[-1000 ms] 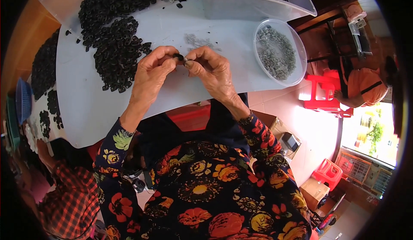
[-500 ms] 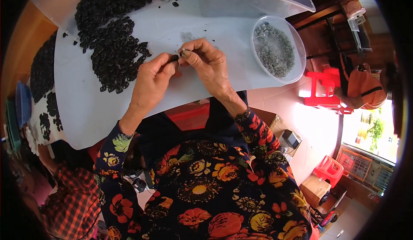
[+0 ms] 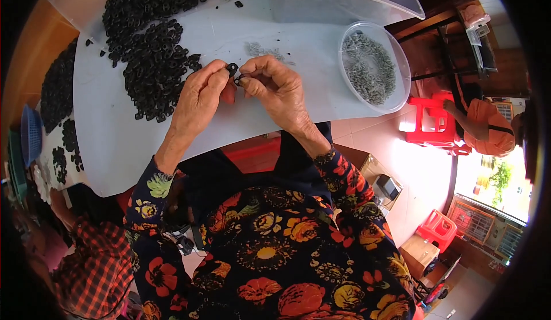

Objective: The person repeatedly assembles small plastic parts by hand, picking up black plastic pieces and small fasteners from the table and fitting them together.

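Both hands meet above the pale table [image 3: 304, 50], fingertips almost touching. Between the thumb and fingers of my left hand [image 3: 200, 93] is a small black ring-shaped part [image 3: 232, 68], its hole turned upward. My right hand [image 3: 276, 89] is closed in a pinch just beside it, at a tiny dark piece [image 3: 237, 81] too small to name. Left of my hands spreads a heap of black ring-shaped parts [image 3: 150, 70]. A few small clear-grey pieces [image 3: 258, 49] lie on the table just beyond my fingers.
At right stands a round clear tub [image 3: 408, 73] of small grey pieces. A large clear bin [image 3: 321, 11] with black parts is at the back. Another person in a checked shirt [image 3: 103, 268] sits at left, near a blue basket [image 3: 31, 133]. Red stools [image 3: 427, 122] stand at right.
The black part in my left hand has turned so its ring shows, and my left fingers have shifted up slightly. My right fingertips have dropped a little beside it.
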Available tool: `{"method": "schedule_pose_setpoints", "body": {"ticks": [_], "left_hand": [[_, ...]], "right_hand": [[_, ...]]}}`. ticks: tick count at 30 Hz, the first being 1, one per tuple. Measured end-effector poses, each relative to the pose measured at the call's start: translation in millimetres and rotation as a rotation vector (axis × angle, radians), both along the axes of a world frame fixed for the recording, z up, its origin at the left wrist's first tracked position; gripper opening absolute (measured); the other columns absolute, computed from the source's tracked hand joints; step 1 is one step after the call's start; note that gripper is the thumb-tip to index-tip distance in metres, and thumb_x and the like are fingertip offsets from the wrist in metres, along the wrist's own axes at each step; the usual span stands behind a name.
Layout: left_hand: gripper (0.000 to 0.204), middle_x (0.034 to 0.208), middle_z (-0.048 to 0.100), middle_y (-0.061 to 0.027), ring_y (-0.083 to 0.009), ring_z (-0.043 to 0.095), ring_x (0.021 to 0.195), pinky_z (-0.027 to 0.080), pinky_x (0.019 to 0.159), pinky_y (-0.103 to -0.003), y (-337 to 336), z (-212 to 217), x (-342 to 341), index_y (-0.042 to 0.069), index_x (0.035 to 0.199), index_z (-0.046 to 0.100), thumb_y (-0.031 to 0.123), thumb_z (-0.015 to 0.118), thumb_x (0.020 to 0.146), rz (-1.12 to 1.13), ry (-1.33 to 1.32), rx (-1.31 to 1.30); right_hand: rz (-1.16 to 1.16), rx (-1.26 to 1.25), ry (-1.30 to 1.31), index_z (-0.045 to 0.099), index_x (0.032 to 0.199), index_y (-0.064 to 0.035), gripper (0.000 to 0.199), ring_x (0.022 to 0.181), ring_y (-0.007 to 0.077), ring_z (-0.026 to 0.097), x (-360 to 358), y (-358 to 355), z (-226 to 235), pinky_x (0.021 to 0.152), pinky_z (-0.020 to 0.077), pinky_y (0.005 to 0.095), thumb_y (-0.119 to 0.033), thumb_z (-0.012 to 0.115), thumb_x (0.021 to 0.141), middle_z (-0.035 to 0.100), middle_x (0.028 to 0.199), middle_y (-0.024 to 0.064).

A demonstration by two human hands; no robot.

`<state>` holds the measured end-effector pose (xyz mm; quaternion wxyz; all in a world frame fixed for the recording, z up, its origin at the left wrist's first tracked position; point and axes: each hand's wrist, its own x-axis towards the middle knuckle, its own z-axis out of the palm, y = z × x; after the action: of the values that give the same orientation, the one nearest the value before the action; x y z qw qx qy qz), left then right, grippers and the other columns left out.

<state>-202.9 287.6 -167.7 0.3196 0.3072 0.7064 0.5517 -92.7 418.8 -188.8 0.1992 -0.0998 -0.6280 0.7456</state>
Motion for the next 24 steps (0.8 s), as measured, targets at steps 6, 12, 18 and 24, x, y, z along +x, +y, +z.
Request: {"method": "schedule_pose_setpoints", "body": {"ticks": [6, 12, 18, 24], "left_hand": [[0.018, 0.064, 0.039, -0.0023, -0.011, 0.038, 0.061, 0.036, 0.057, -0.027, 0.2, 2.8, -1.5, 0.001, 0.082, 0.045, 0.016, 0.043, 0.092, -0.037, 0.158, -0.021], [0.016, 0.059, 0.039, -0.0044, -0.0125, 0.037, 0.054, 0.038, 0.052, -0.029, 4.6, 3.2, 2.7, 0.001, 0.085, 0.045, 0.014, 0.041, 0.093, -0.08, 0.282, 0.037], [0.017, 0.058, 0.038, -0.004, -0.0121, 0.035, 0.054, 0.036, 0.051, -0.03, 7.1, -8.1, 4.4, 0.002, 0.089, 0.046, 0.017, 0.042, 0.095, -0.062, 0.333, 0.084], [0.019, 0.061, 0.036, -0.0032, -0.0101, 0.033, 0.056, 0.033, 0.051, -0.027, 9.9, -18.0, 7.5, 0.001, 0.09, 0.047, 0.019, 0.042, 0.096, 0.014, 0.249, 0.139]], "right_hand": [[-0.019, 0.031, 0.003, 0.057, 0.102, -0.0002, 0.015, 0.076, 0.0064, 0.055, 0.3, -0.3, -1.8, 0.073, 0.0487, 0.0226, 0.004, 0.057, 0.087, 0.061, 0.086, 0.0014], [-0.055, -0.001, -0.018, 0.057, 0.105, -0.0007, 0.018, 0.077, 0.0068, 0.055, 2.0, -2.1, 3.3, 0.073, 0.0482, 0.0223, 0.003, 0.057, 0.088, 0.062, 0.087, 0.0024], [-0.058, -0.002, 0.001, 0.057, 0.107, -0.0007, 0.02, 0.078, 0.0072, 0.056, 1.6, -0.8, -2.5, 0.073, 0.0479, 0.0222, 0.003, 0.057, 0.088, 0.062, 0.088, 0.0029], [-0.049, 0.008, 0.002, 0.056, 0.11, -0.0011, 0.023, 0.081, 0.0075, 0.056, 1.8, -2.2, -0.6, 0.076, 0.0481, 0.0228, 0.003, 0.057, 0.087, 0.062, 0.088, 0.003]]}}
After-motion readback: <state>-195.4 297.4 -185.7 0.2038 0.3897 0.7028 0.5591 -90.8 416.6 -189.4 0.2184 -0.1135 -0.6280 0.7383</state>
